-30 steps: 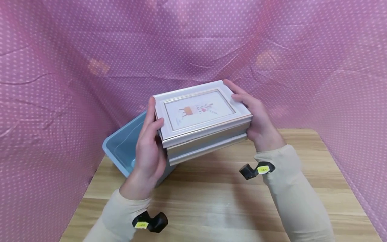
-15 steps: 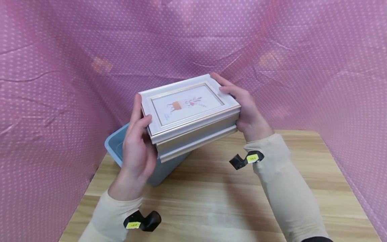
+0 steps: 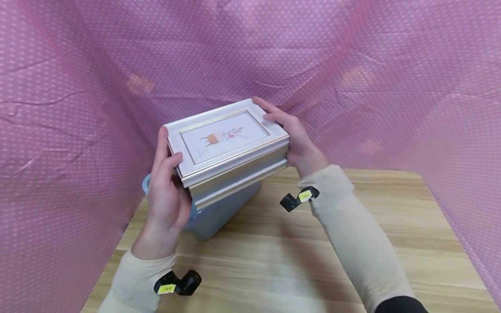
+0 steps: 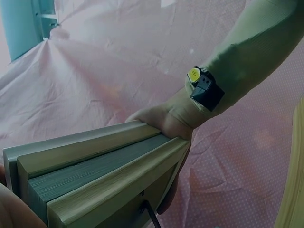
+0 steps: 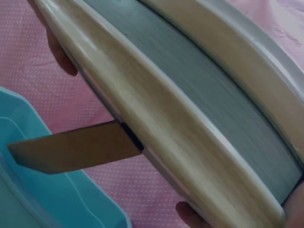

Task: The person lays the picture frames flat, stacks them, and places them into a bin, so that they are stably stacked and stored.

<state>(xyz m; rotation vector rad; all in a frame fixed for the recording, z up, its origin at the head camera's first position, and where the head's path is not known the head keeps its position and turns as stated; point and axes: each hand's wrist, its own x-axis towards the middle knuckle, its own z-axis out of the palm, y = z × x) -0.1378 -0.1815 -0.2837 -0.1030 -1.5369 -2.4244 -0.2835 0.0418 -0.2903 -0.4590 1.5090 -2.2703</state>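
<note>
In the head view a stack of picture frames (image 3: 227,135) hangs in the air, tilted. The top one is white with gold trim and shows a drawing of an orange-bodied animal with leafy sprigs. My left hand (image 3: 166,198) grips the left end, its thumb over the top rim. At the opposite end my right hand (image 3: 291,134) grips the stack, with fingertips on the far corner. A brown stand leg (image 5: 76,148) juts from the underside in the right wrist view. Grey and beige frame edges (image 4: 95,173) show in the left wrist view.
A blue plastic bin (image 3: 231,213) stands on the wooden table (image 3: 250,269) below the stack, largely hidden by it; its inside (image 5: 95,194) shows in the right wrist view. Pink dotted cloth (image 3: 250,52) hangs around the table.
Both hands have carried the stack of picture frames leftward, over the blue bin, which is now mostly covered in the head view. The grip looks the same.
</note>
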